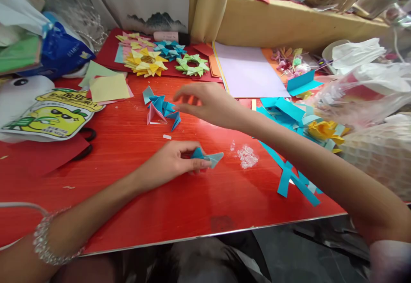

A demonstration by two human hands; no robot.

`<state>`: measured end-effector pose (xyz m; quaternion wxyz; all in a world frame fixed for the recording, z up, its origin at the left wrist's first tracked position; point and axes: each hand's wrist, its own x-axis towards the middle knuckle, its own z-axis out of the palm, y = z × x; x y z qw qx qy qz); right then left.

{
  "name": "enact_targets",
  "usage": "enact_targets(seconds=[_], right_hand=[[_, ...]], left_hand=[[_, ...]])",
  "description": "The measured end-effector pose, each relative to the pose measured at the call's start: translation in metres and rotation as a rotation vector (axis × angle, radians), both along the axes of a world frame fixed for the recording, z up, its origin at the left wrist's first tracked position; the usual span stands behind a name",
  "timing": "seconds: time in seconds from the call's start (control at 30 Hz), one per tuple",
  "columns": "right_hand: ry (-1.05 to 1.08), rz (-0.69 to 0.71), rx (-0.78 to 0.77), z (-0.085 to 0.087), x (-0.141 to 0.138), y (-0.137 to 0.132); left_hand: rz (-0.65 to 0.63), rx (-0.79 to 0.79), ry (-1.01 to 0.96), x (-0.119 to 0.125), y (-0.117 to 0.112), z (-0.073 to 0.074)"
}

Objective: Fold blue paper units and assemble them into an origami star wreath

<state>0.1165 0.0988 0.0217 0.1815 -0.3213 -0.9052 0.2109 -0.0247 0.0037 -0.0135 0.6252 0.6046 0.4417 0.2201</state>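
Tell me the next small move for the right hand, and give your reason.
Probably, the right hand should pick one piece from the small pile of blue and pink pieces: it hovers beside that pile with nothing visible in its grasp, while the left hand holds folded blue paper. The paper rings behind seem built from similar pieces.

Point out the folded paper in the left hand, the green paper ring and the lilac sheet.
Folded paper [216,159], head view: on its pale blue tip.
Green paper ring [183,65], head view: left side of its band.
Lilac sheet [252,71], head view: middle of its top face.
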Motion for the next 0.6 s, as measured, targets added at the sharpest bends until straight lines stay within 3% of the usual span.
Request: enact_targets(seconds=[0.13, 0.23, 0.37, 0.6], right_hand=[[-0.238, -0.002, 0.099, -0.007, -0.063, 0.013], [-0.313, 0.036, 0.146, -0.018, -0.083, 0.014], [-0.248, 0.05, 0.094, -0.019, -0.073, 0.014], [-0.102, -0.033, -0.073, 0.004, -0.03, 0.018]], left_hand=[[-0.149, 0.03, 0.086, -0.004, 0.001, 0.002], [-0.158, 0.038, 0.096, -0.005, 0.002, 0.002], [-0.119, 0.041, 0.056, -0.004, 0.002, 0.003], [-0.099, 0.023, 0.068, -0.002, 0.003, 0.003]])
